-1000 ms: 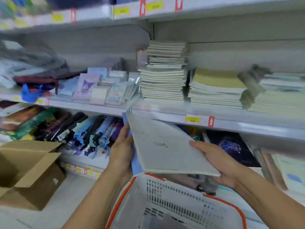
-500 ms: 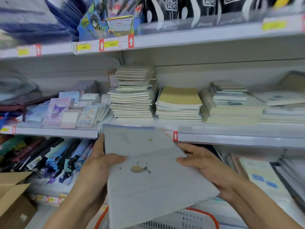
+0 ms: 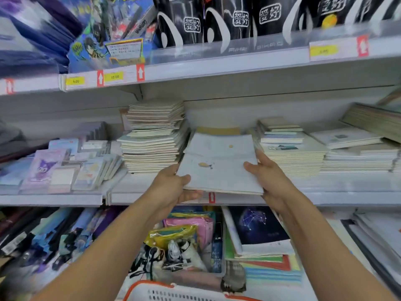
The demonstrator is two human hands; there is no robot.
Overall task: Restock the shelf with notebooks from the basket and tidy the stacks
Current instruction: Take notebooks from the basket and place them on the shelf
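- Shop shelving fills the view: white metal shelves with yellow price tags and red arrow markers along the front edges; the middle shelf (image 3: pixel 325 187) carries the notebook stock.
- Far left on the middle shelf: small packaged notepads (image 3: pixel 63 168) leaning in rows, one with a purple cartoon figure.
- Just right of them: a tall stack (image 3: pixel 154 137) of cream notebooks, its upper half skewed against the lower half.
- Left hand (image 3: pixel 173 187): arm reaching up and forward from the lower left, thumb on top of the cover, fingers curled beneath the near left corner of the held notebooks (image 3: pixel 219 168). Closed in a firm grasp on them.
- Held notebooks: a thin pale grey bundle, lying nearly flat, tilted slightly down toward the near side. The far edge sits over the low yellow-topped stack (image 3: pixel 219 130) between the tall stack and the right stack; the near edge overhangs the shelf front.
- Right hand (image 3: pixel 267 177): arm extended from the lower right, thumb on the cover, palm against the right edge, fingers underneath. Closed on the bundle.
- Right of the hands: a stepped stack (image 3: pixel 288 153) of mixed notebooks, then flatter white piles.
- Near bottom edge: rim of a white basket (image 3: pixel 165 290) with orange trim, contents not visible.
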